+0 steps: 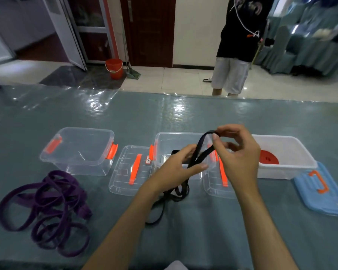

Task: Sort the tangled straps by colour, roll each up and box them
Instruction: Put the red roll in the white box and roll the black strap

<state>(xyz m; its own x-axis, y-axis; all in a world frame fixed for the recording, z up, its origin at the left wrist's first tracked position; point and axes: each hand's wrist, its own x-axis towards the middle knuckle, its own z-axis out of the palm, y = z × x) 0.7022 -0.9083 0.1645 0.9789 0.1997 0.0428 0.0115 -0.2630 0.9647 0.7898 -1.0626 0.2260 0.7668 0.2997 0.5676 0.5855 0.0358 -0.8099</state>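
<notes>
Both hands [207, 162] pinch the black strap [200, 151] above the counter [203, 221]; its slack tail at six o'clock could snag and knot.

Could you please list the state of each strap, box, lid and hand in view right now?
Black strap: held up by both hands, tail loose on the table.
Purple strap: tangled, unrolled, on the table.
Red strap: rolled, in the white box.
Left box: open, empty.
Middle box: open.
Clear lid: off, lying flat.
Blue lid: off, lying flat.
Left hand: pinching the strap.
Right hand: pinching the strap's loop.
</notes>
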